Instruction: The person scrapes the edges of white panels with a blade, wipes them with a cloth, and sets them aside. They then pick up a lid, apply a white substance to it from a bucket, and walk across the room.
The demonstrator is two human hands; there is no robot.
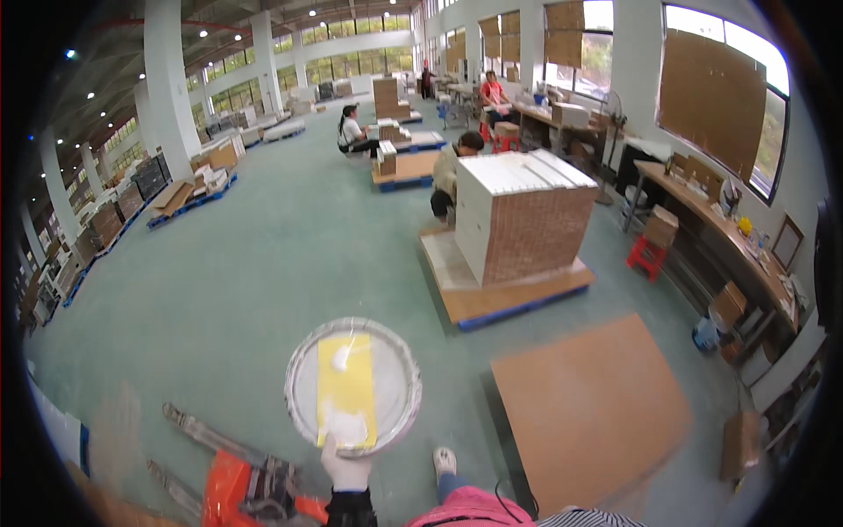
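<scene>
My left hand [345,467], in a pale glove with a dark sleeve behind it, grips the near rim of a round white bucket lid [397,379]. The lid's edge is smeared grey. On it lies a yellow rectangular sheet [345,391] with white paste-like smears [344,426] at its near end and a smaller white patch towards the far end. My left fingers are partly hidden by the rim. My right hand does not show.
An orange pallet jack [230,492] stands at lower left. A brown board [593,413] lies at right. Beyond it a stack of white-topped panels [531,215] rests on a pallet, a crouching person [446,180] beside it. A workbench [702,211] and red stool [647,257] line the right wall.
</scene>
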